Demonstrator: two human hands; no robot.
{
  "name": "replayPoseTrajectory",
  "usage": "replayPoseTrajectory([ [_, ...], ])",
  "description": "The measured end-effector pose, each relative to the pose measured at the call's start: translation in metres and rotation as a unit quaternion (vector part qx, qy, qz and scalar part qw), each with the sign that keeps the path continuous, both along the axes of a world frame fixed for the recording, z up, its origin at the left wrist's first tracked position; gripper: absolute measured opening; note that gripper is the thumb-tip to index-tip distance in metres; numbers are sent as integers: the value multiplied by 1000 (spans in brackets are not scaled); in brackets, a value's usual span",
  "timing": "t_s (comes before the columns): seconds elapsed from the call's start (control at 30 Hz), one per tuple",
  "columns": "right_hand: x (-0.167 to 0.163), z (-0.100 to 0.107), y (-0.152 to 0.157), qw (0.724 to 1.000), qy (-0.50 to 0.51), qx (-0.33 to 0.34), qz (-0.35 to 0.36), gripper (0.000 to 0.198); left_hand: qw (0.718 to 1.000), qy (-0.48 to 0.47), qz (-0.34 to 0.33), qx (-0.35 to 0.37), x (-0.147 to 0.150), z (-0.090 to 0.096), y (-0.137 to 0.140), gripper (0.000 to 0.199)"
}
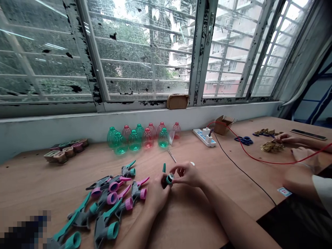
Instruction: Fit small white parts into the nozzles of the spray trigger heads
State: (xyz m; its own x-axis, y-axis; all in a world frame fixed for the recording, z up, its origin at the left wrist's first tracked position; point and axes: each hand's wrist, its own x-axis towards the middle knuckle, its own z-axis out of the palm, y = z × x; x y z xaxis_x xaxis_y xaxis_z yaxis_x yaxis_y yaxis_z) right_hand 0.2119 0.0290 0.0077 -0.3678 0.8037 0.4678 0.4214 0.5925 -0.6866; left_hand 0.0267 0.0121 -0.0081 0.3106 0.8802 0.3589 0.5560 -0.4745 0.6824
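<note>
My left hand (158,189) is wrapped round a spray trigger head (169,178) with a teal collar; its teal lever sticks up past my fingers. The fingers of my right hand (187,174) are bent round the collar's open end, where a pale round part shows. Whether they pinch a small piece there is hidden. To the left of my hands lie several loose spray trigger heads (112,198) in grey with pink or teal levers and collars. A small white round piece (192,163) shows just behind my right hand.
Several green and red clear bottles (135,141) stand along the wall, near a metal rod (171,155). A power strip (204,137) with cables, a cardboard box (223,125) and blue scissors (243,140) are to the right. Another person's hands (298,147) handle brass-coloured parts (271,146).
</note>
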Motion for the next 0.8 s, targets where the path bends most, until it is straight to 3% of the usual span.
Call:
replayPoseTrajectory([
  [0.37,-5,-18,8,999,-13,42,-3,28,1000,5,9,-9,0,7,-1,9],
  [0.6,-6,-8,-3,998,-25,54,27,18,1000,4,10,-3,-1,9,-2,9],
  [0.8,-5,-9,-4,998,-3,65,10,12,1000,11,8,-5,0,7,-3,10],
])
